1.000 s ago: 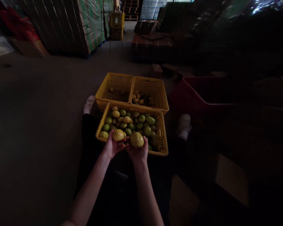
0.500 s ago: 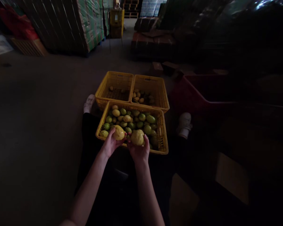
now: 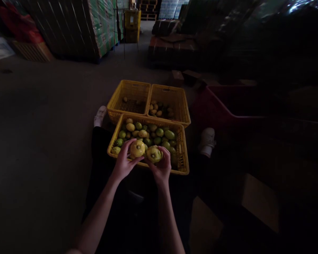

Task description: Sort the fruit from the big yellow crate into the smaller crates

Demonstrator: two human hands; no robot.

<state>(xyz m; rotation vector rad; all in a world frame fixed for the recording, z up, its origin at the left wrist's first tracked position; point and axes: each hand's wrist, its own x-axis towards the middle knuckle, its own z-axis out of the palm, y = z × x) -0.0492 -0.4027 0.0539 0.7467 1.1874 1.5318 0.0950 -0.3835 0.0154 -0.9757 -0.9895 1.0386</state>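
My left hand [image 3: 125,160] is closed around a yellow lemon [image 3: 137,149], its stem end facing up toward me. In my right hand [image 3: 161,165] is a second, greener lemon [image 3: 154,154], bumpy and also turned stem end up. The two lemons are side by side, nearly touching, above the near edge of a yellow plastic crate [image 3: 186,155]. Many green and yellow lemons [image 3: 142,133] fill that crate, partly hidden by my hands.
Behind stand two more yellow crates: the left crate [image 3: 113,100] has a few lemons, the right crate [image 3: 184,102] a small pile. A red bin [image 3: 219,102] stands to the right. Cardboard [image 3: 261,201] lies at the lower right; wrapped pallets [image 3: 104,28] are farther back.
Both hands have turned the lemons so that their stem ends now face me. The left lemon has shifted slightly to the right, closer to the other.
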